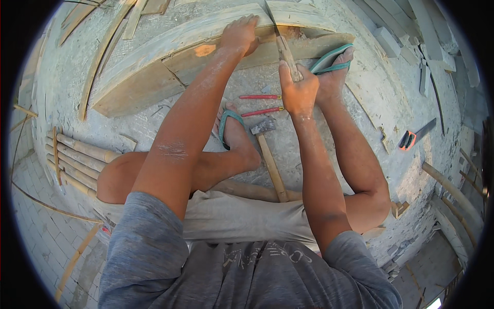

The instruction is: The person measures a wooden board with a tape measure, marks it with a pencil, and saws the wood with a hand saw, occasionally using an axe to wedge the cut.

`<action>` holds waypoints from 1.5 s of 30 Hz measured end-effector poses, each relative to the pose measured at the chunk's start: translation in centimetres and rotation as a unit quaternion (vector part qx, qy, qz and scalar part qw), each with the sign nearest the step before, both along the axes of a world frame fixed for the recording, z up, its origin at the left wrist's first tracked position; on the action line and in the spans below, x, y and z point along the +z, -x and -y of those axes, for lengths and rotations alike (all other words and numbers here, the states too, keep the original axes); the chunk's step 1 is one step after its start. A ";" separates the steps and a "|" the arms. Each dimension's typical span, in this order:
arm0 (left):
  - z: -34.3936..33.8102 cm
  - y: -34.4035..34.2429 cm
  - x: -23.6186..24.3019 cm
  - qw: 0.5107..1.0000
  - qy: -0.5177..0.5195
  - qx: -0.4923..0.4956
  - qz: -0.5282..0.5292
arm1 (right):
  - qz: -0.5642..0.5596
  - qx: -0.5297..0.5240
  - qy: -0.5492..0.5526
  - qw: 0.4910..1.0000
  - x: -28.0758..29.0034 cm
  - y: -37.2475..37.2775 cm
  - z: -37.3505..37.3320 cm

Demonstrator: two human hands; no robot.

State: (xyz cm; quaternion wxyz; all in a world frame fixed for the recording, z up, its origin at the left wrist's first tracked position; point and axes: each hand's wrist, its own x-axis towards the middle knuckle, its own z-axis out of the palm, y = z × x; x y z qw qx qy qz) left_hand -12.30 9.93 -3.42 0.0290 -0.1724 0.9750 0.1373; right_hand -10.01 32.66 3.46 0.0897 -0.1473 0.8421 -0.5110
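Note:
My left hand [241, 35] is closed over the upper edge of a long pale wooden board [139, 92], whose front face stands up with a crack and an orange-brown patch. To its right, my right hand [300, 90] is wrapped round the pale handle of a long dark blade [274, 20]. Seen almost edge-on, the blade crosses the board's top and points away from me; whether it is a saw or a machete I cannot tell. My sandalled left foot [231, 126] stands on the floor, while the right sandal [334, 61] rests near the board's right end.
Between my feet lie a hammer [271, 167] and a tool with two red handles [261, 110]. A handsaw [409, 140] with an orange-and-black grip is at right. Bamboo poles [82, 154] lie at left. Timber strips [103, 56] and blocks [386, 42] lie around the far side.

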 end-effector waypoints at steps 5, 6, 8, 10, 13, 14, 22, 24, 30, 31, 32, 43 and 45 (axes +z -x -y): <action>1.3 -2.4 -0.8 0.999 0.009 -0.010 -0.052 | 0.050 0.004 0.042 0.998 0.9 -4.7 -3.9; 1.4 -2.4 -0.3 0.998 0.011 -0.004 -0.054 | 0.049 0.010 0.044 0.998 1.5 -5.6 -4.8; 1.0 -2.2 0.3 0.999 0.007 0.000 -0.045 | 0.047 0.006 0.081 0.996 2.2 -6.8 -5.8; -0.7 -1.7 -0.5 0.999 0.008 -0.015 -0.029 | 0.004 -0.003 0.000 1.000 0.1 -2.1 -2.4; -0.1 -1.2 -1.0 0.999 0.010 -0.011 -0.030 | 0.049 0.008 -0.061 0.997 -0.4 2.8 2.5; 0.0 -1.4 -1.1 0.999 -0.002 -0.008 -0.046 | 0.052 0.008 -0.064 0.997 -0.1 0.7 0.6; -0.6 -1.5 -0.1 0.997 0.032 -0.012 -0.066 | 0.024 -0.017 0.004 1.000 -1.5 0.1 -0.8; -2.3 -1.1 0.0 0.999 0.041 -0.009 -0.010 | 0.028 0.003 -0.055 0.998 -0.4 2.9 1.4; 0.5 -3.0 0.1 0.997 0.054 -0.010 -0.057 | 0.070 -0.014 0.075 0.995 1.1 -7.4 -5.8; 0.2 -2.9 0.0 0.997 0.046 -0.007 -0.063 | 0.061 -0.007 0.078 0.995 1.1 -5.7 -4.2; -0.6 -1.9 -0.2 0.996 0.036 -0.005 -0.077 | 0.040 -0.007 0.035 0.999 -0.7 -3.1 -2.3; -0.6 -1.7 -0.9 0.995 0.036 -0.028 -0.093 | 0.041 -0.017 0.026 0.999 -1.1 -3.2 -2.7; -0.8 -1.2 -1.6 0.994 0.033 -0.029 -0.096 | -0.005 -0.019 0.007 1.000 -2.1 -1.3 -1.5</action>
